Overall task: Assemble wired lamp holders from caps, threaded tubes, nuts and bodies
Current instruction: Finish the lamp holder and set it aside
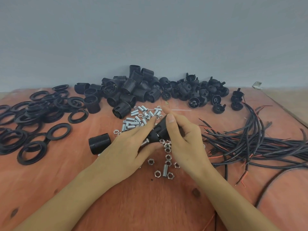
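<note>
Nearest, two bare forearms reach in over the reddish wooden table. Just beyond them loose nuts lie scattered between the wrists, with a single threaded tube standing among them.

Above the nuts, both hands grasp one black lamp holder, which is tilted with its ribbed end pointing far and right. The left hand pinches its near, lower end between the thumb and fingers. The right hand wraps its fingers round the ribbed part, with the thumb on top. The holder is lifted off the table, near the middle of the scene.

To the left of the left hand, a lone ribbed body lies on its side. On the right, a bundle of black and red wires fans out across the board. Black rings are spread over the left side.

Just past the fingertips lies a heap of silver tubes. Farther still, against the grey wall, there is a pile of bodies, with a pile of caps to its right.
</note>
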